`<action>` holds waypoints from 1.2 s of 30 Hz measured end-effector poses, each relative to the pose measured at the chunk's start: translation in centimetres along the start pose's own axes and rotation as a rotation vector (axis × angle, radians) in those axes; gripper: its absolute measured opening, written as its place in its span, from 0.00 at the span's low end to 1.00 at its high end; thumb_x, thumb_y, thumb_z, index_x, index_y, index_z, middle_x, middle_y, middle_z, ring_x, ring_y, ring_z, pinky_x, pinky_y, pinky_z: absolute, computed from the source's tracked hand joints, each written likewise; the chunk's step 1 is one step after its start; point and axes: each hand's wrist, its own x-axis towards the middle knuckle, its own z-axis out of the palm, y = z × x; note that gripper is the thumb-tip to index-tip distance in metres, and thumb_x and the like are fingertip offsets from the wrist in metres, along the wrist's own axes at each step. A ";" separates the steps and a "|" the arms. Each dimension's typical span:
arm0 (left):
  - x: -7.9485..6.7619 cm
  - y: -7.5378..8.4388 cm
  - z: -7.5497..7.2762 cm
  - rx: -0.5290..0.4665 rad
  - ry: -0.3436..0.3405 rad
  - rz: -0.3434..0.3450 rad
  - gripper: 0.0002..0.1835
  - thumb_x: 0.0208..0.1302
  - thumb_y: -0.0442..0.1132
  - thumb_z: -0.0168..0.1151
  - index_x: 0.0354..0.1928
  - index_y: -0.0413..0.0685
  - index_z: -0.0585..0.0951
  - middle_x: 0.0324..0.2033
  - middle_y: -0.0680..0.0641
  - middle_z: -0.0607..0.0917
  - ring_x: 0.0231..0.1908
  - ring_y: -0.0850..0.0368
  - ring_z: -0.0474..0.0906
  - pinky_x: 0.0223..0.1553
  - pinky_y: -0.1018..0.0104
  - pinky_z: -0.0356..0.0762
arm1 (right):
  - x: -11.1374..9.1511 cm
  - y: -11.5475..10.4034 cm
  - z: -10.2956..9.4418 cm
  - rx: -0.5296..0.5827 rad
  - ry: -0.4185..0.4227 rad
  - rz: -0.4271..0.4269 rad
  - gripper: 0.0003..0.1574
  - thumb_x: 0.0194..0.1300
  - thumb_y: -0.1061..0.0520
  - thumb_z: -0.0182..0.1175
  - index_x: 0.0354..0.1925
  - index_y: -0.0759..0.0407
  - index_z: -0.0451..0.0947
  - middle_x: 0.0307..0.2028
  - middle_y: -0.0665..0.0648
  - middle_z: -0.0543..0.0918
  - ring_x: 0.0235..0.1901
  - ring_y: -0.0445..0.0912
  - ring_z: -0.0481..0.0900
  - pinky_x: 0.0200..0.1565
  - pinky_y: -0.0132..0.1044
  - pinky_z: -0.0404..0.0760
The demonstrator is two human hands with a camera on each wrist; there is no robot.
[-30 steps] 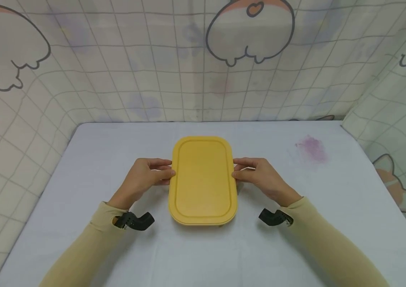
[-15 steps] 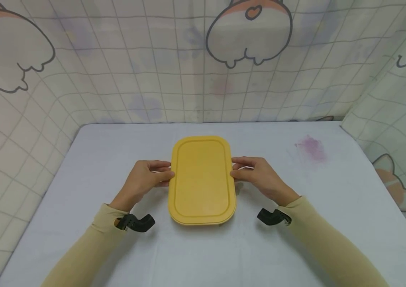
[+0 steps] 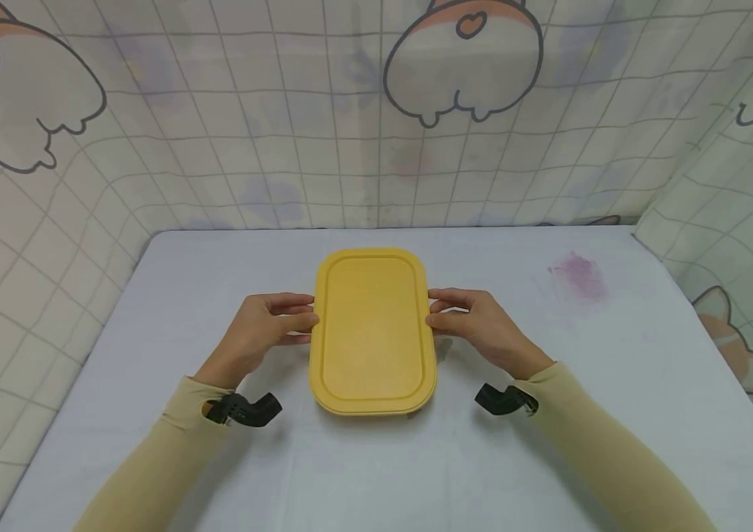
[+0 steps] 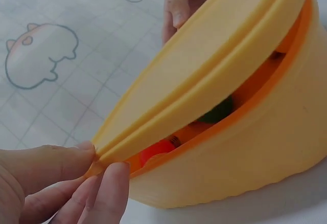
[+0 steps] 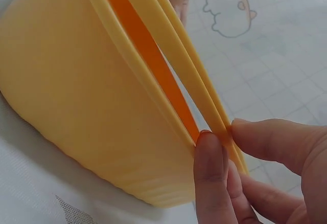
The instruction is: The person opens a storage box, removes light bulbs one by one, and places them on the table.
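A yellow rectangular lid (image 3: 375,332) with rounded corners sits tilted over a yellow box (image 4: 255,147). My left hand (image 3: 259,329) pinches the lid's left edge between thumb and fingers. On the opposite edge, my right hand (image 3: 479,325) pinches the lid the same way. Both wrist views show a gap between the lid and the box's rim, with an orange interior. Through that gap, a red object (image 4: 157,151) and a dark green object (image 4: 219,111) are partly visible; their kinds cannot be made out. From the head view the lid hides nearly the whole box.
The box stands on a white-covered table (image 3: 549,414), with a pink stain (image 3: 581,277) toward the back right. A gridded curtain (image 3: 323,148) with cartoon animal prints surrounds the back and sides. A dark wrist mount (image 3: 246,410) sticks out from each sleeve.
The lid has shifted slightly left and away from me in the head view, and both hands have moved along with it. Their grip on its edges looks the same.
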 end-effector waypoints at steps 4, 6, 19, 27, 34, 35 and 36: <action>-0.1 0.0 -0.4 -0.050 -0.027 0.005 0.29 0.63 0.37 0.72 0.65 0.38 0.78 0.52 0.44 0.85 0.43 0.60 0.90 0.48 0.59 0.88 | 0.1 0.0 -0.1 0.018 -0.008 0.008 0.40 0.66 0.51 0.70 0.73 0.52 0.71 0.56 0.57 0.79 0.50 0.42 0.88 0.61 0.38 0.81; -0.1 0.0 -0.5 -0.071 -0.036 0.007 0.29 0.63 0.36 0.72 0.66 0.38 0.77 0.50 0.46 0.85 0.43 0.60 0.89 0.49 0.59 0.88 | 0.2 0.0 -0.1 0.039 -0.012 0.010 0.40 0.66 0.53 0.70 0.73 0.51 0.70 0.56 0.57 0.79 0.50 0.42 0.88 0.60 0.37 0.82; -0.9 0.4 -2.2 -0.094 -0.029 0.009 0.32 0.62 0.35 0.73 0.68 0.40 0.76 0.47 0.52 0.86 0.43 0.62 0.89 0.49 0.60 0.87 | 0.8 -1.0 0.7 0.093 -0.045 0.020 0.42 0.65 0.57 0.70 0.74 0.51 0.68 0.58 0.58 0.79 0.49 0.45 0.86 0.57 0.41 0.85; -1.5 0.4 -3.7 -0.075 -0.024 0.028 0.32 0.63 0.35 0.72 0.69 0.41 0.76 0.49 0.51 0.85 0.44 0.62 0.89 0.50 0.60 0.87 | 1.4 -2.1 1.8 0.072 -0.060 -0.001 0.42 0.65 0.56 0.70 0.74 0.51 0.68 0.55 0.57 0.81 0.54 0.47 0.83 0.60 0.39 0.83; -2.1 0.4 -5.3 -0.075 -0.020 0.032 0.33 0.63 0.36 0.73 0.70 0.41 0.75 0.50 0.52 0.85 0.45 0.63 0.89 0.51 0.60 0.87 | 1.9 -3.1 2.7 0.035 -0.079 -0.026 0.42 0.64 0.54 0.70 0.74 0.47 0.68 0.56 0.58 0.82 0.55 0.50 0.82 0.63 0.44 0.81; -2.2 0.4 -5.5 -0.071 -0.017 0.031 0.34 0.63 0.37 0.73 0.70 0.41 0.74 0.49 0.53 0.86 0.46 0.63 0.89 0.51 0.61 0.87 | 2.1 -3.2 2.9 0.028 -0.083 -0.028 0.42 0.65 0.53 0.70 0.74 0.47 0.68 0.56 0.58 0.82 0.55 0.50 0.82 0.64 0.44 0.81; -2.3 0.4 -5.8 -0.069 -0.017 0.032 0.34 0.63 0.37 0.73 0.71 0.42 0.74 0.50 0.53 0.86 0.46 0.63 0.89 0.51 0.61 0.87 | 2.2 -3.4 3.0 0.028 -0.085 -0.024 0.42 0.64 0.53 0.70 0.74 0.46 0.68 0.56 0.58 0.82 0.55 0.50 0.82 0.64 0.44 0.81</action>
